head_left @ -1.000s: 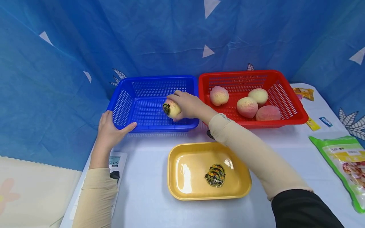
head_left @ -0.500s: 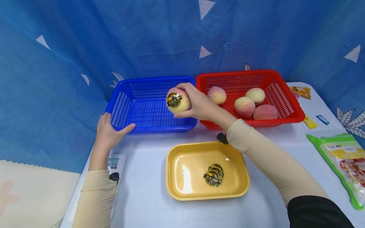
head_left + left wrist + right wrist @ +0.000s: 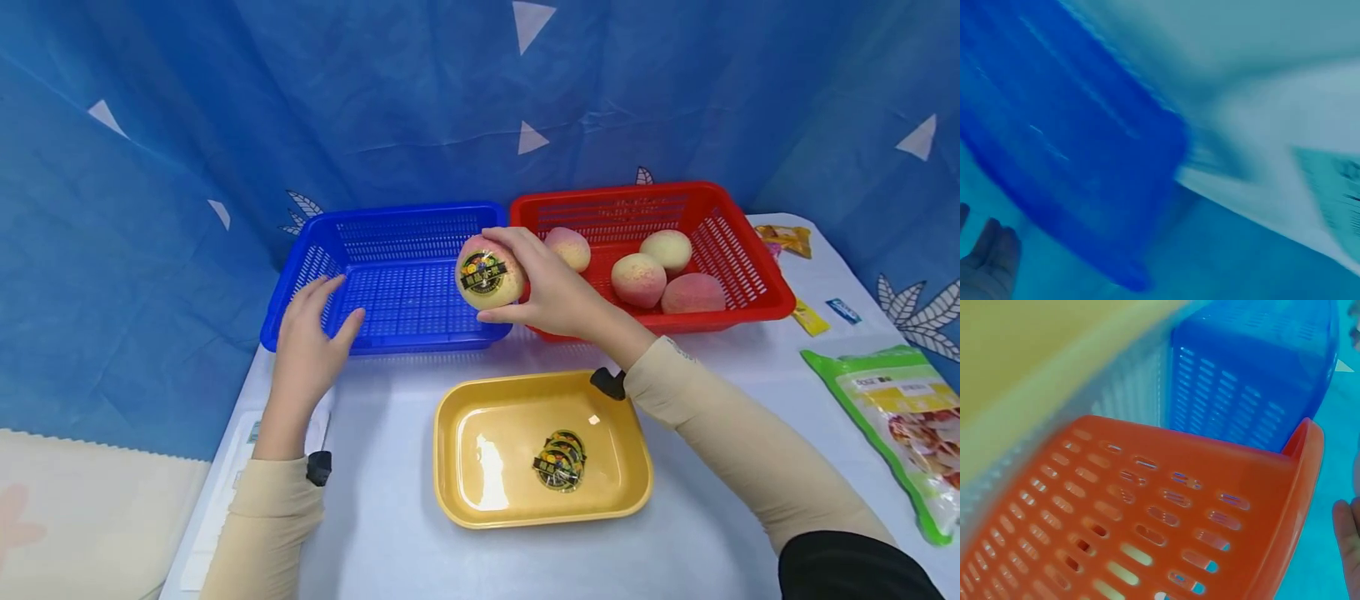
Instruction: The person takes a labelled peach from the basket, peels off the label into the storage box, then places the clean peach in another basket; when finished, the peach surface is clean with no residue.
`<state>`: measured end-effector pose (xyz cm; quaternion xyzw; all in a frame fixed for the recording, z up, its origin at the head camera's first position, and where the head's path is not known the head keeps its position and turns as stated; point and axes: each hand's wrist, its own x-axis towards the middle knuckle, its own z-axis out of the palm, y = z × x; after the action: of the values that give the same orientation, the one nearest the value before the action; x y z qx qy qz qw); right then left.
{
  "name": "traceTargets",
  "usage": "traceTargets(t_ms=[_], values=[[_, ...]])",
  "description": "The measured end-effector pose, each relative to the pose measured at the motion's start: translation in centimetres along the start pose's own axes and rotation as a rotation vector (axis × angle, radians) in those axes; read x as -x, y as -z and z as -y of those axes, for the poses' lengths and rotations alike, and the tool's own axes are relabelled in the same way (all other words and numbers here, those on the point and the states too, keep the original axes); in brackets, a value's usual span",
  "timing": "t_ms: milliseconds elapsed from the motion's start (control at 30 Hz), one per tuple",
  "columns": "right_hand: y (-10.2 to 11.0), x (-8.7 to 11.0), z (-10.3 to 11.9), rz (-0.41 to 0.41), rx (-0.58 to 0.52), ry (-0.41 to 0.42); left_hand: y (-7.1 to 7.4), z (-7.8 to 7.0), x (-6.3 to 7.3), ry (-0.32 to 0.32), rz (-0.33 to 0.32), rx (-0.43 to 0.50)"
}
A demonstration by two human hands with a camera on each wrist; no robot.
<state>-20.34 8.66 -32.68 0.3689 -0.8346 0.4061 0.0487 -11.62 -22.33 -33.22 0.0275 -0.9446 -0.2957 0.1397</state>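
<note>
My right hand (image 3: 551,287) grips a pink-and-yellow peach (image 3: 491,292) over the right end of the blue basket (image 3: 390,343). A round black sticker (image 3: 482,272) with coloured fruit faces the head camera on that peach. My left hand (image 3: 311,342) is raised over the blue basket's front left corner, fingers spread and holding nothing. Below sits a yellow tray (image 3: 468,521) with several round black stickers (image 3: 560,461) overlapping on its floor. In the right wrist view the red basket (image 3: 1166,456) fills much of the frame and the peach is not visible.
The red basket beside the blue one holds several peaches (image 3: 637,281). At the right lie a green-edged food bag (image 3: 900,417) and small wrapped snacks (image 3: 810,317). A white packet (image 3: 232,492) lies under my left forearm. A blue curtain (image 3: 420,100) hangs behind.
My right hand has lifted the peach out of the blue basket and moved it right, towards the camera. My left hand has let go of the blue basket's rim and moved slightly right.
</note>
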Motion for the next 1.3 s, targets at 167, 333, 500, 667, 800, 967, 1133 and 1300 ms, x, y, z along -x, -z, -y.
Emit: traceTargets(t_ms=[167,333,500,667,800,967,1133,1300], values=[[-0.1,0.6,0.1,-0.022,0.004,0.026,-1.6,-4.4,0.7,-0.213,-0.038,0.142],[-0.3,1.0,0.3,-0.031,0.022,0.057,-3.2,-7.6,1.2,-0.363,-0.011,0.296],[-0.6,1.1,0.5,-0.045,0.063,0.075,-4.5,-9.1,1.3,-0.407,-0.023,0.365],[-0.7,1.3,0.7,-0.054,0.131,0.081,-5.5,-9.8,1.6,-0.399,-0.053,0.394],[-0.8,1.4,0.6,-0.06,0.162,0.087,-5.8,-10.1,1.7,-0.373,-0.069,0.435],[-0.9,1.6,0.5,-0.063,0.175,0.082,-6.0,-10.3,1.7,-0.317,-0.055,0.485],[-0.8,1.8,0.5,-0.066,0.184,0.071,-5.9,-10.5,1.6,-0.267,-0.035,0.539],[-0.5,2.2,0.5,-0.075,0.2,0.069,-5.7,-10.7,1.6,-0.234,-0.001,0.636]])
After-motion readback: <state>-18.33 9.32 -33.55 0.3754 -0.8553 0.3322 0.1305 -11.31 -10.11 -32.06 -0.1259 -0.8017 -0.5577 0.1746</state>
